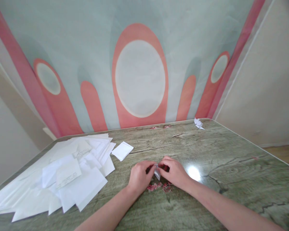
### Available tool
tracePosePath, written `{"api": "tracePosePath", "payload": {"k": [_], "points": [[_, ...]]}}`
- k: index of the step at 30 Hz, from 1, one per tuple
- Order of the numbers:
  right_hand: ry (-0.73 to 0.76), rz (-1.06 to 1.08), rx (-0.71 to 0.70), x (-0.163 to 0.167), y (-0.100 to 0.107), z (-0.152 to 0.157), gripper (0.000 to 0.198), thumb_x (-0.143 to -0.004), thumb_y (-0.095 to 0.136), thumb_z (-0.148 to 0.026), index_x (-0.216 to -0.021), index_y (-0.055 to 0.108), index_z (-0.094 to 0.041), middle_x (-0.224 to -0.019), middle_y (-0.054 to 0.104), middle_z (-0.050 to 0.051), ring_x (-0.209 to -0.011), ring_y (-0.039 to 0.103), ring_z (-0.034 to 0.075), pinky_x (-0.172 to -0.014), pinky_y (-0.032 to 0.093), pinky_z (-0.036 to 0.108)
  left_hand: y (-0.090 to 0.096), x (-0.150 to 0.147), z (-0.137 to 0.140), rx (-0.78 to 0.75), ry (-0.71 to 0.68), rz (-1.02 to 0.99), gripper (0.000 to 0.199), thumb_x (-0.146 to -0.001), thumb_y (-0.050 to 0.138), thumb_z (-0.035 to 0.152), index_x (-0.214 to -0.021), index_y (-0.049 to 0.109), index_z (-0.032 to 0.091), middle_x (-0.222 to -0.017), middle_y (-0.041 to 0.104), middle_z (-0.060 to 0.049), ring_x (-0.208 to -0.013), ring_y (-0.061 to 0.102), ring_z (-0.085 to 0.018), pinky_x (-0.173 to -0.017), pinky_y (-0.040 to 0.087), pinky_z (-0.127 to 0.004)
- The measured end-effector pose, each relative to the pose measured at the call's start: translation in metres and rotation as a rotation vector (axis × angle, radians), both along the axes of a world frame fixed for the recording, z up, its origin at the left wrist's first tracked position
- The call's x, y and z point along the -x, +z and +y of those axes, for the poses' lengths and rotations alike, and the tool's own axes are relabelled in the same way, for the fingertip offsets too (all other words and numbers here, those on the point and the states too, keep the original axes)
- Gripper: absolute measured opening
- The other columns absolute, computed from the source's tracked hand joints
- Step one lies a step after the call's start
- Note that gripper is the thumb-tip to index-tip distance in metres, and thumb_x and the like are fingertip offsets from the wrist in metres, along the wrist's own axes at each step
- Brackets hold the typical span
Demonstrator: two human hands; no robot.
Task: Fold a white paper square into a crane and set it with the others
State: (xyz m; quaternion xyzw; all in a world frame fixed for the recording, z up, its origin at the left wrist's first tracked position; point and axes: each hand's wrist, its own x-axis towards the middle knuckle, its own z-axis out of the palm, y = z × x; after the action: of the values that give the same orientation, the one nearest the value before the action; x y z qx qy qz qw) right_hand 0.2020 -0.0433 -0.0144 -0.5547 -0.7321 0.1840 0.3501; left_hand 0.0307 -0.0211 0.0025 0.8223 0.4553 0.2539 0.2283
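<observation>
Both of my hands meet at a small folded piece of white paper [157,173] just above the table, near its middle. My left hand [140,175] pinches its left side between thumb and fingers. On the other side, my right hand [174,172] pinches the same piece, its fingertips close to those of the left. A narrow pointed end of the paper hangs down between the thumbs. The rest of the fold is hidden by my fingers.
A wide pile of white paper sheets [91,186] spreads over the left of the wood-patterned table [231,173]. Beside it lies a small stack of paper squares [122,150]. A folded white paper figure [198,123] stands at the far right edge, before a patterned wall [139,77].
</observation>
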Motion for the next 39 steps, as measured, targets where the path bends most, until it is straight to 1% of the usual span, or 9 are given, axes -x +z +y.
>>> {"api": "tracePosePath", "payload": {"k": [3,8,11,14,16,20,28,33,39], "points": [[0.006,-0.005,0.002,0.000,0.001,-0.001,0.013,-0.078,0.058,-0.029,-0.073,0.065,-0.019,-0.070,0.057,0.000,-0.062,0.054,0.012,-0.059,0.040,0.023,-0.002,0.000,0.001,0.007,0.012,-0.026,0.024,-0.087,0.045,0.031,-0.093,0.067,0.026,-0.094,0.069,0.001,-0.087,0.061,-0.016,-0.078,0.043,-0.022],[0.024,0.022,0.000,-0.001,0.003,-0.002,0.012,-0.078,0.058,-0.028,-0.074,0.066,-0.019,-0.071,0.057,0.001,-0.063,0.054,0.012,-0.060,0.040,0.023,-0.003,0.000,0.002,0.011,0.001,-0.017,0.024,-0.087,0.043,0.029,-0.091,0.067,0.026,-0.091,0.069,0.000,-0.085,0.060,-0.016,-0.079,0.044,-0.023],[0.030,0.085,-0.002,-0.001,0.002,0.000,0.016,-0.080,0.056,-0.030,-0.074,0.066,-0.019,-0.072,0.058,0.002,-0.065,0.054,0.013,-0.061,0.041,0.024,-0.002,0.000,0.003,0.017,0.005,-0.009,0.025,-0.087,0.043,0.029,-0.090,0.068,0.025,-0.090,0.069,0.000,-0.084,0.060,-0.016,-0.078,0.044,-0.023],[0.029,0.168,-0.004,-0.003,0.000,0.003,0.025,-0.085,0.050,-0.031,-0.070,0.065,-0.018,-0.070,0.059,0.002,-0.068,0.054,0.014,-0.064,0.042,0.025,-0.002,0.000,0.003,-0.002,-0.001,-0.005,0.025,-0.087,0.044,0.028,-0.090,0.068,0.025,-0.089,0.069,0.000,-0.083,0.060,-0.016,-0.076,0.044,-0.022],[0.031,0.211,-0.004,-0.004,-0.001,0.005,0.027,-0.086,0.048,-0.032,-0.071,0.065,-0.018,-0.071,0.060,0.003,-0.070,0.055,0.014,-0.066,0.042,0.025,-0.003,0.001,0.004,-0.017,-0.009,-0.004,0.024,-0.087,0.044,0.028,-0.090,0.068,0.026,-0.088,0.068,0.000,-0.082,0.060,-0.016,-0.076,0.044,-0.022],[0.048,0.242,0.012,-0.005,-0.003,0.007,0.025,-0.085,0.049,-0.034,-0.076,0.066,-0.018,-0.074,0.060,0.002,-0.072,0.055,0.015,-0.069,0.042,0.026,-0.007,0.002,0.006,-0.039,-0.020,-0.008,0.024,-0.087,0.043,0.028,-0.090,0.067,0.026,-0.088,0.068,0.000,-0.082,0.059,-0.015,-0.075,0.043,-0.021],[0.082,0.250,0.046,-0.004,0.001,0.006,0.024,-0.084,0.051,-0.033,-0.073,0.066,-0.018,-0.071,0.058,0.001,-0.070,0.054,0.014,-0.067,0.042,0.024,-0.008,0.003,0.007,-0.048,-0.030,-0.015,0.024,-0.088,0.043,0.029,-0.089,0.067,0.026,-0.086,0.067,0.001,-0.080,0.059,-0.015,-0.074,0.042,-0.021],[0.046,0.264,0.047,-0.004,0.001,0.008,0.028,-0.086,0.048,-0.033,-0.069,0.064,-0.017,-0.069,0.057,0.001,-0.069,0.054,0.014,-0.066,0.042,0.025,-0.007,0.003,0.006,-0.050,-0.026,-0.016,0.023,-0.087,0.044,0.028,-0.089,0.067,0.026,-0.085,0.067,0.001,-0.079,0.059,-0.014,-0.073,0.042,-0.020],[0.046,0.264,0.052,-0.004,-0.003,0.010,0.022,-0.083,0.052,-0.032,-0.074,0.066,-0.018,-0.071,0.058,0.001,-0.068,0.054,0.014,-0.064,0.041,0.024,-0.009,0.002,0.007,-0.057,-0.029,-0.012,0.023,-0.088,0.044,0.029,-0.088,0.067,0.025,-0.086,0.067,0.001,-0.079,0.059,-0.015,-0.074,0.043,-0.021]]}}
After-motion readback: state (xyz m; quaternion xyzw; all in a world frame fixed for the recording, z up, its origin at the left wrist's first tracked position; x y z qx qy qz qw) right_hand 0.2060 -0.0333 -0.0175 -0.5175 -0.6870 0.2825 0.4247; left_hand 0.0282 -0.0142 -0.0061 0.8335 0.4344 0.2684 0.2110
